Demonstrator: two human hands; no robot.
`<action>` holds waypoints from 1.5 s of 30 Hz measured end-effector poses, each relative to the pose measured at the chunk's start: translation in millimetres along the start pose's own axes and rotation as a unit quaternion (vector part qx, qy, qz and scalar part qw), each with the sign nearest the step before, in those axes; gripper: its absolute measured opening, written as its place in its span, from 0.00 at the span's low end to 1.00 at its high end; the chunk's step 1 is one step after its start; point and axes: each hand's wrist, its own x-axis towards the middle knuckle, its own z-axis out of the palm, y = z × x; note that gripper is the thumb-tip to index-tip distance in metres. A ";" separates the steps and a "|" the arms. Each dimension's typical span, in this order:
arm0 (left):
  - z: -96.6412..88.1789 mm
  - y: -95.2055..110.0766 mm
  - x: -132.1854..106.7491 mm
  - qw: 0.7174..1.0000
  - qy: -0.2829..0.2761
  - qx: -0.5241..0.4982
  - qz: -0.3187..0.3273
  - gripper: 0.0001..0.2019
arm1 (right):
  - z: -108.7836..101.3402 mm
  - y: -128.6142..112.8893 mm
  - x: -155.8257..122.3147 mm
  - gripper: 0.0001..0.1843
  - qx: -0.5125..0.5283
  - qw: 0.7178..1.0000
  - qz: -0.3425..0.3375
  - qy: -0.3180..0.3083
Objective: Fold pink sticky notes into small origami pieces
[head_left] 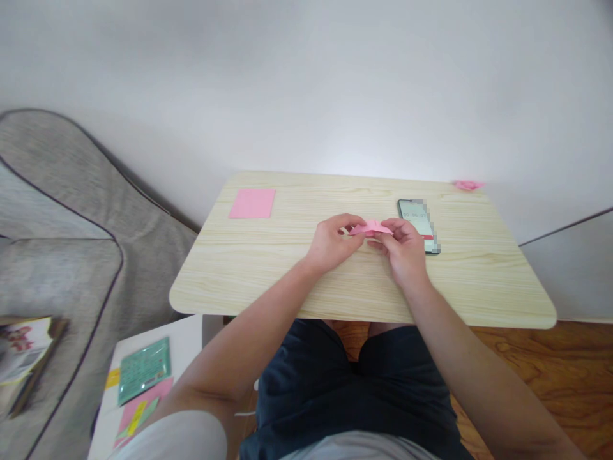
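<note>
We are pinching a folded pink paper [370, 228] from both ends: left hand [329, 244] fingers clamped on its left edge, right hand [405, 249] fingers clamped on its right. A phone [418, 225] is lying just beyond our right fingers on the table [268, 281].

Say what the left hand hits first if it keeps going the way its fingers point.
The left hand points right, so it likely meets the right hand on the other end of the folded pink paper; depth is hard to judge.
</note>
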 end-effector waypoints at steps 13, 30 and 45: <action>-0.6 1.8 -2.3 0.995 0.029 0.036 0.089 0.07 | 9.5 -11.7 -13.8 0.08 -0.291 0.947 -0.125 0.056; 8.3 -6.2 -3.3 0.998 -0.001 0.069 0.015 0.04 | 12.3 -10.3 -10.6 0.11 -0.289 0.954 -0.079 0.030; 10.7 -3.5 -5.1 0.998 -0.009 0.058 0.018 0.05 | 14.5 -13.4 -10.1 0.10 -0.316 0.947 -0.061 0.011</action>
